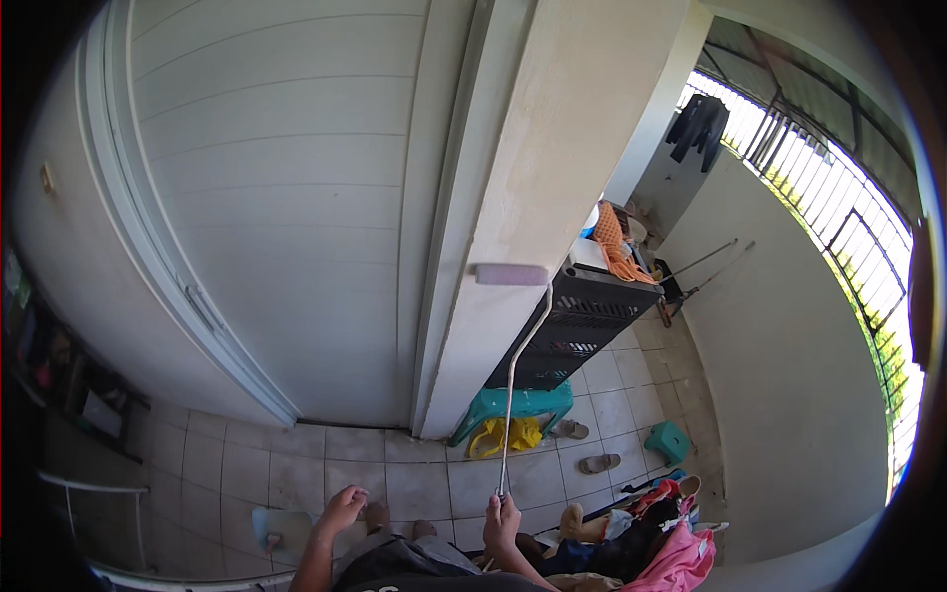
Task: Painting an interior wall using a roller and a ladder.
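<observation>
My right hand [502, 520] is wrapped round the handle of a paint roller, low in front of me. From it the roller's long thin rod runs up and bends. Its pale lilac sleeve [511, 274] lies level against the cream wall column [552, 148], beside the door frame. Over the floor at lower left, my left hand [343, 508] is loosely curled, with nothing visible in it. Near that hand a pale translucent tray-like container [281, 530] sits on the tiles.
Left of the column is a white panelled door [276, 197]. A black plastic rack [582, 316] stands right of the column, near a teal stool [528, 397] and a yellow bag [523, 434]. Sandals [599, 463], a small green stool [668, 444] and piled clothes [676, 553] are at right.
</observation>
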`<move>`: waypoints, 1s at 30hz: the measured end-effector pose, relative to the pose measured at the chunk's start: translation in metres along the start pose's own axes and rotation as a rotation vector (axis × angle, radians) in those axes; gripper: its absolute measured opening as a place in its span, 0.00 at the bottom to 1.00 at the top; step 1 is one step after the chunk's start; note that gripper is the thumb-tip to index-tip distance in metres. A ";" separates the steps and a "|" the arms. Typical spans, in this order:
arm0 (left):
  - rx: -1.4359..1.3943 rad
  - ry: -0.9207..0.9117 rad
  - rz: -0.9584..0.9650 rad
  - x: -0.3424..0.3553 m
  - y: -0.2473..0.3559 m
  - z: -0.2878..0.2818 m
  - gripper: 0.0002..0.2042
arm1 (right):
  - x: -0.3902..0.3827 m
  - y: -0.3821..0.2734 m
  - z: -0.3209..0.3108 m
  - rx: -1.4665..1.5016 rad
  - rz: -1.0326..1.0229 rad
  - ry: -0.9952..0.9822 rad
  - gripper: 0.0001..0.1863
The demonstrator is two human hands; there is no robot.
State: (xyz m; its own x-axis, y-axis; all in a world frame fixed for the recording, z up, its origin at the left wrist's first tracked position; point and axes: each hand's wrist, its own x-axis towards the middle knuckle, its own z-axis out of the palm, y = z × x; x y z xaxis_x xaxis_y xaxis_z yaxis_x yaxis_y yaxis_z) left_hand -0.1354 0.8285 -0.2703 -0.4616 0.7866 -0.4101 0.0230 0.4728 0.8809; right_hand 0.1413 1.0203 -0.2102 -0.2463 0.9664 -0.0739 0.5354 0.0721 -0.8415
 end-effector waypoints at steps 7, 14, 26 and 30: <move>-0.064 0.002 -0.008 -0.006 -0.003 -0.001 0.10 | 0.014 -0.057 -0.038 0.016 -0.146 -0.104 0.25; -0.015 -0.013 0.131 0.018 0.004 -0.029 0.11 | 0.000 -0.079 -0.057 -0.137 -0.282 -0.128 0.30; 0.034 -0.100 0.105 0.040 0.010 -0.089 0.10 | -0.040 -0.125 -0.034 -0.242 -0.067 -0.067 0.32; 0.018 -0.122 0.158 0.055 0.018 -0.091 0.10 | -0.025 -0.142 -0.044 -0.234 -0.255 0.073 0.32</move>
State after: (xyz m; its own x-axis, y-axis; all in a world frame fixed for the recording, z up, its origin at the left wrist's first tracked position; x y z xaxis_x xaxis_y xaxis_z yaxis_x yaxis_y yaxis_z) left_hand -0.2408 0.8441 -0.2553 -0.3400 0.8933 -0.2940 0.1033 0.3462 0.9325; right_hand 0.1068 0.9968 -0.0659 -0.3421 0.9244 0.1684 0.6368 0.3599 -0.6819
